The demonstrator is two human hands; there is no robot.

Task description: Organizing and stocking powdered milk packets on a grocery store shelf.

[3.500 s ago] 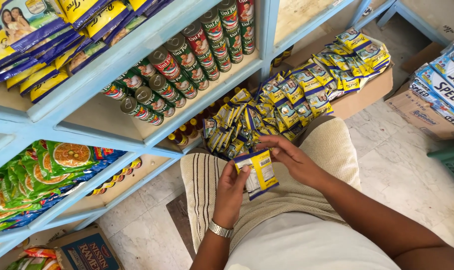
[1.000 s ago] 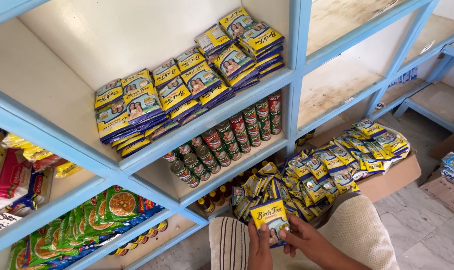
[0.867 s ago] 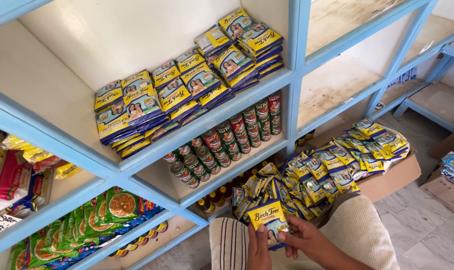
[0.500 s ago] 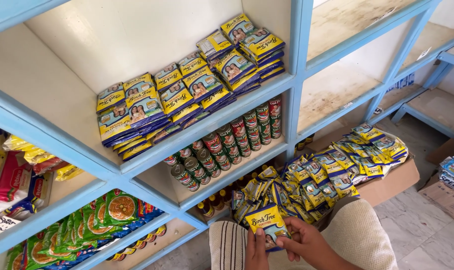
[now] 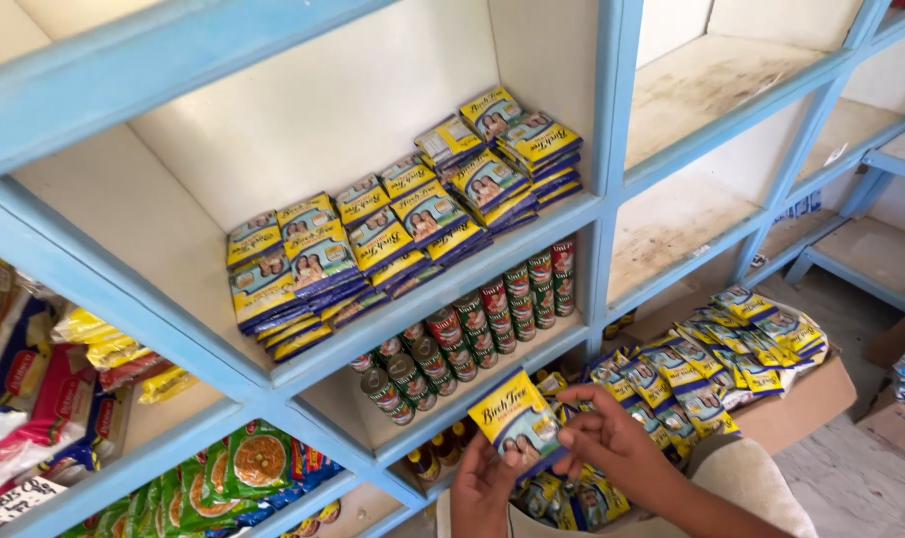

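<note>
Two hands on one packet: my left hand [image 5: 482, 485] pinches the lower edge of the flat yellow-and-blue foil sachet [image 5: 517, 423], and my right hand [image 5: 612, 448] closes fingers on its right side, so both are clamped on it. It sits at the bottom centre of the frame, held upright with its printed face toward me, just in front of the lower shelf.

To handle it well, I judge I should keep the grip on the edges, hold it flat so it does not crease, and keep its face turned the same way as the others.

Up in the middle of the frame, rows of matching yellow-and-blue sachets [image 5: 373, 244] lie in overlapping stacks on the pale shelf board with the light-blue wooden frame [image 5: 443, 289]. Below them, green-and-red tin cans [image 5: 472, 334] stand packed in rows. At right, loose sachets are heaped on an open brown cardboard box [image 5: 801, 399]. Lower left, green snack bags with an orange disc [image 5: 243, 463] lean together; far left, red and yellow pouches [image 5: 44, 379] crowd the compartment.

In the way, as I judge it: the blue front rail and the upright post [image 5: 612, 149] sit between my hands and the stacks, and the front packets overhang the edge, easy to knock.
</note>
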